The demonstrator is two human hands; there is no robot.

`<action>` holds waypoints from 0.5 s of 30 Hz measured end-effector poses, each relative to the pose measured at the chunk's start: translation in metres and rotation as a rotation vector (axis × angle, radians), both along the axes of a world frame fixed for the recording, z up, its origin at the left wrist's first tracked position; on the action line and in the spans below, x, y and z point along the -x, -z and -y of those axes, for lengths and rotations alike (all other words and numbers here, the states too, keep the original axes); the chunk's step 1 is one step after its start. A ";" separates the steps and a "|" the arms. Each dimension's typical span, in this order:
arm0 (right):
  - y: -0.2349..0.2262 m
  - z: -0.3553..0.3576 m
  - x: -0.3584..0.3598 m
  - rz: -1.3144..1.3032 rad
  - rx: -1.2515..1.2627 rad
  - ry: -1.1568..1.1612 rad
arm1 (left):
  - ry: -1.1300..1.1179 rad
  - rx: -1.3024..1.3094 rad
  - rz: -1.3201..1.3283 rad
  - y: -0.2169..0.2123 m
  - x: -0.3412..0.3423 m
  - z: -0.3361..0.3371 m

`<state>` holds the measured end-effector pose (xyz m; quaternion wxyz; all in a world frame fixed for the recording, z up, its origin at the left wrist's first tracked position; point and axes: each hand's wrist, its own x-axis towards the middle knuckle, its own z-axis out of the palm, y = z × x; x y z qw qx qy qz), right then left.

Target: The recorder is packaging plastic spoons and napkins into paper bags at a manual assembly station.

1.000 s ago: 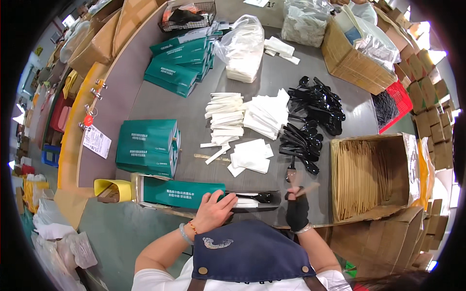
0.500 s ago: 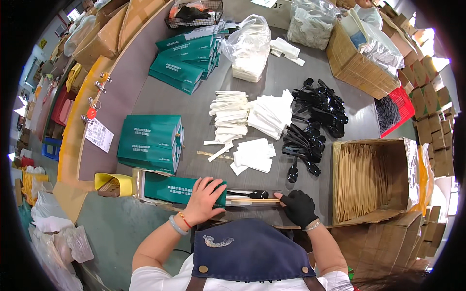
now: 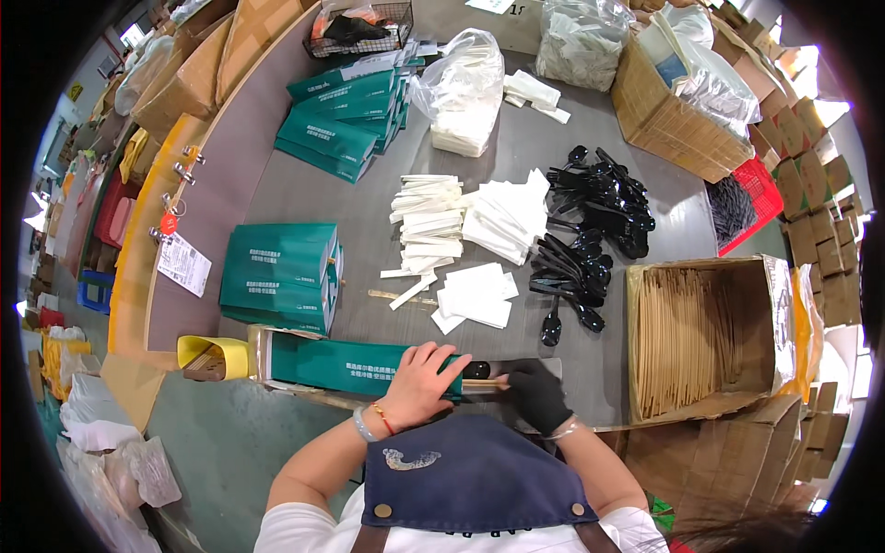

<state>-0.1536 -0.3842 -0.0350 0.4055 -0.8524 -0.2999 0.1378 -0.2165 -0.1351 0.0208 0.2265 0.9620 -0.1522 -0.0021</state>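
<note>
My left hand point(image 3: 419, 380), bare with a bead bracelet, lies flat on a long green paper sleeve point(image 3: 355, 364) at the table's near edge, fingers at its open right end. My right hand point(image 3: 536, 394) wears a black glove and is closed on a bundle of a black spoon point(image 3: 477, 370) and wooden chopsticks point(image 3: 481, 383), held at the sleeve's mouth. The bundle's far end is hidden inside the sleeve.
Stacks of green sleeves point(image 3: 281, 275) lie to the left, more at the back point(image 3: 350, 120). White napkins point(image 3: 477, 295), wrapped white sticks point(image 3: 429, 226) and black spoons point(image 3: 590, 230) fill the middle. A cardboard box of chopsticks point(image 3: 705, 336) stands right. A yellow tape holder point(image 3: 210, 358) sits left.
My right hand came down from the spoon pile to the sleeve's mouth with the spoon and chopsticks. My left hand shifted onto the sleeve's open end.
</note>
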 end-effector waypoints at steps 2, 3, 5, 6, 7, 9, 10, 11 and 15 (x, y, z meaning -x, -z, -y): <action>-0.014 -0.001 -0.004 -0.044 0.118 0.015 | 0.011 0.010 -0.033 0.007 0.002 0.000; -0.014 -0.015 0.004 -0.071 0.117 0.072 | 0.021 0.018 -0.015 0.009 -0.001 0.002; -0.009 -0.043 0.016 -0.108 -0.010 0.059 | 0.036 0.022 0.004 0.013 -0.004 0.006; -0.013 -0.044 0.017 -0.105 -0.010 0.064 | 0.011 0.069 0.038 0.014 -0.006 0.009; -0.025 -0.049 0.016 -0.114 -0.015 0.052 | -0.018 0.113 0.070 0.016 -0.007 0.007; -0.039 -0.040 0.007 -0.010 0.004 0.025 | 0.053 0.013 0.048 0.010 -0.010 0.000; -0.050 -0.031 -0.006 0.360 0.126 -0.067 | 0.121 -0.078 0.023 0.006 -0.011 0.001; -0.052 -0.031 -0.008 0.336 0.238 -0.096 | 0.116 -0.077 0.025 0.003 -0.014 0.003; -0.054 -0.026 -0.015 0.341 0.326 -0.165 | 0.254 -0.188 -0.155 -0.030 -0.028 -0.004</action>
